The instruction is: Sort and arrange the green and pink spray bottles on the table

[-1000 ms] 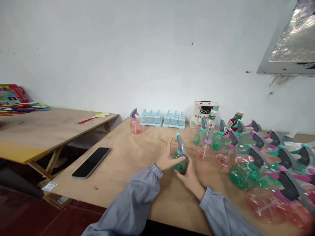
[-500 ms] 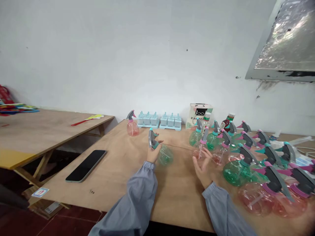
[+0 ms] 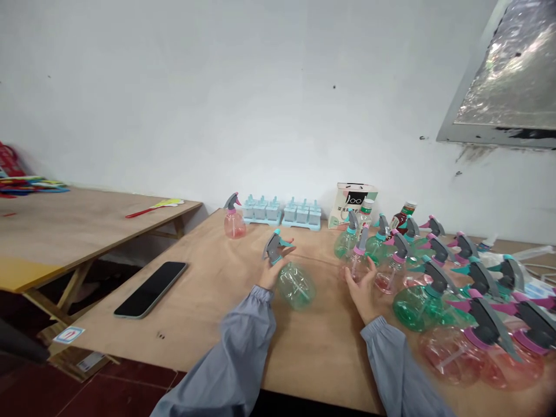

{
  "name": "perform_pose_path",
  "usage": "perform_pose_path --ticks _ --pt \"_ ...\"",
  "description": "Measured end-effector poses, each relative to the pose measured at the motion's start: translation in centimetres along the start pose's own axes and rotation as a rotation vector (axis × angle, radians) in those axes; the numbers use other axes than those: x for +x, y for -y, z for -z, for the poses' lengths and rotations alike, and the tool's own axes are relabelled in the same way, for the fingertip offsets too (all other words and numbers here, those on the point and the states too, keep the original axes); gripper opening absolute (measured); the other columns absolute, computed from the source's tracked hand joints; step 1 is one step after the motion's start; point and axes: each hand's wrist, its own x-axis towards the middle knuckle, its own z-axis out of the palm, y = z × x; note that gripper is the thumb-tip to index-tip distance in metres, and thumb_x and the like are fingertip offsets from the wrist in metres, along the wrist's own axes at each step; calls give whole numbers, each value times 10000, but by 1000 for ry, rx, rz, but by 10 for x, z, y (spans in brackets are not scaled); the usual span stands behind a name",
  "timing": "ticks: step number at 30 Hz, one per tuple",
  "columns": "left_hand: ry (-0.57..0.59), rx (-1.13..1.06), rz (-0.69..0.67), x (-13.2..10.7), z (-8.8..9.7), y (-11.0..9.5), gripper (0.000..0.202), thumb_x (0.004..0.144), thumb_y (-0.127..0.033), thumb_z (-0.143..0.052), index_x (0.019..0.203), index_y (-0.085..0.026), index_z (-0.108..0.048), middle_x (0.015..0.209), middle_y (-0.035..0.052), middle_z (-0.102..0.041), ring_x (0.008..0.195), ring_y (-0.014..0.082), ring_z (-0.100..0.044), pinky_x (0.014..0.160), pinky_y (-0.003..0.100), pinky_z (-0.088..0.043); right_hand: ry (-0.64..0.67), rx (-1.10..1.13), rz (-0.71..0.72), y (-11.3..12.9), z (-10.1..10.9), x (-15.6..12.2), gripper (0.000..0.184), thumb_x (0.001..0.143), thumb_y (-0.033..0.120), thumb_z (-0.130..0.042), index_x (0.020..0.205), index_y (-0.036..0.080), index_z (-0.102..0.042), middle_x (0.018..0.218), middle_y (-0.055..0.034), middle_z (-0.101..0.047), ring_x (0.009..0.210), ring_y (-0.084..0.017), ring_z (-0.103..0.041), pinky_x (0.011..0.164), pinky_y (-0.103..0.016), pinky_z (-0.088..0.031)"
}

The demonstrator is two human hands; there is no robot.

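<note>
My left hand (image 3: 274, 271) is closed around the neck of a green spray bottle (image 3: 296, 286), just under its grey and teal trigger head. The bottle leans, its clear round body pointing down and to the right. My right hand (image 3: 362, 291) has thumb and fingers spread at the near side of a pink spray bottle (image 3: 358, 262), which stands upright; whether the fingertips touch it I cannot tell. Several more green and pink spray bottles crowd the right side, among them a green one (image 3: 417, 306) and a pink one (image 3: 449, 353) in front.
Another pink spray bottle (image 3: 235, 223) stands at the back left, beside two light-blue ice-pop moulds (image 3: 301, 215). A printed box (image 3: 343, 209) and sauce bottles (image 3: 403, 215) are at the back. A phone (image 3: 151, 289) lies left. A second table (image 3: 99, 223) holds a fly swatter (image 3: 154, 208).
The green bottle in my left hand has tilted over, its body swinging lower and nearer me. My right hand has shifted slightly to the right, its fingers spreading beside the pink bottle.
</note>
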Motion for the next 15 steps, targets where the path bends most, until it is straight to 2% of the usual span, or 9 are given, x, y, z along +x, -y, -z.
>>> perform_pose_path --ticks 3,6,11,15 --pt "51 53 -34 1 0 2 517 710 -508 -788 1116 -209 -672 1279 126 -707 1285 345 -613 1148 510 -410 -40 6 -11 -3 -6 2 829 832 544 -661 1447 119 -304 1433 -248 -430 1381 -343 -433 1152 -568 -356" --pt "73 28 -40 1 -1 2 527 704 -514 -811 1109 -203 -679 1192 115 -736 1199 338 -661 1144 530 -411 -41 31 -9 -3 -10 1 798 814 531 -687 1413 134 -340 1380 -222 -466 1318 -329 -481 1129 -549 -386" --pt "86 -33 -5 -5 -6 -3 512 711 -483 -834 1115 -200 -699 1192 112 -736 1202 321 -649 1125 488 -424 -3 94 -2 5 -12 -13 766 780 535 -727 1366 181 -386 1310 -158 -489 1237 -305 -517 1099 -528 -419" --pt "135 -75 82 -11 -12 -10 500 730 -480 -821 1136 -214 -705 1209 108 -735 1180 306 -660 1082 463 -449 19 108 -4 14 -19 -24 730 790 532 -717 1348 179 -406 1278 -151 -501 1206 -308 -527 1079 -539 -428"
